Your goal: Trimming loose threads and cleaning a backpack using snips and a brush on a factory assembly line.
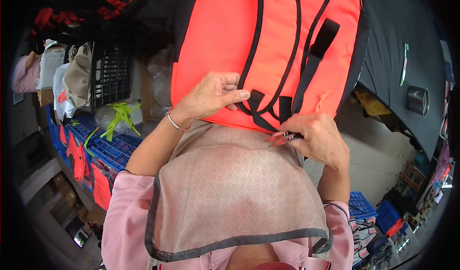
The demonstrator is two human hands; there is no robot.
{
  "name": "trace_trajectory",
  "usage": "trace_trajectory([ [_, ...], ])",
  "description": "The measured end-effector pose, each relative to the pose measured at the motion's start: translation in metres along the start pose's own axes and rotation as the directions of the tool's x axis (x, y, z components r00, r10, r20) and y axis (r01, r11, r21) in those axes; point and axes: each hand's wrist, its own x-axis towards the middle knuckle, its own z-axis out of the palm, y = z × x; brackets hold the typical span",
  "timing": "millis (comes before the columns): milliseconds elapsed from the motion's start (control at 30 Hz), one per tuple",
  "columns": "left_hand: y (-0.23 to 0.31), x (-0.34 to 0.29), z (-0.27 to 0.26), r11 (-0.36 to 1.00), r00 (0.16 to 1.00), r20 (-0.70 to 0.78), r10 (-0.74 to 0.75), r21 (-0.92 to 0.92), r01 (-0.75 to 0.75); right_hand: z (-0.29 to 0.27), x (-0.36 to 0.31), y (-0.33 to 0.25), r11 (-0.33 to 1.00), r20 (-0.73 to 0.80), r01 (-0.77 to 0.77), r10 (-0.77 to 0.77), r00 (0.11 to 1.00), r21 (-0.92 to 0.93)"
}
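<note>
A bright orange-red backpack with black piping lies before me, its shoulder straps facing up. My left hand is closed at the lower end of the nearer-left strap, thumb and curled fingers pinching its black edge. In my right hand is a pair of small thread snips, with blurred reddish tips pointing left beside the bag's bottom edge. Black webbing crosses between my hands. A longer black webbing strap lies on the bag's right side. Loose pale threads rest above my right hand.
On the dark-covered table at right are a toothbrush and a metal cup. At left stand a black crate and a blue crate with yellow-green strips. A beige patterned apron covers my front.
</note>
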Motion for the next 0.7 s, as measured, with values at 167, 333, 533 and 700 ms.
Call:
trace_trajectory([
  [167,-0.006,0.01,-0.006,0.999,0.998,0.062,-0.007,0.042,0.005,-0.004,-0.011,0.002,0.995,0.073,-0.03,0.023,0.997,0.097],
  [333,0.01,-0.005,-0.008,0.997,0.996,0.069,0.047,0.053,-0.051,-0.028,-0.011,-0.006,0.984,0.17,-0.177,0.178,0.969,-0.018],
  [533,0.013,-0.042,-0.06,0.953,1.0,-0.009,0.026,0.303,-0.022,-0.07,-0.044,0.019,0.854,0.074,-0.24,0.233,0.97,0.461],
  [700,0.02,-0.052,-0.094,0.781,0.991,-0.133,0.015,0.621,0.071,-0.077,-0.031,0.041,0.778,-0.343,-0.257,0.513,0.787,0.573],
])
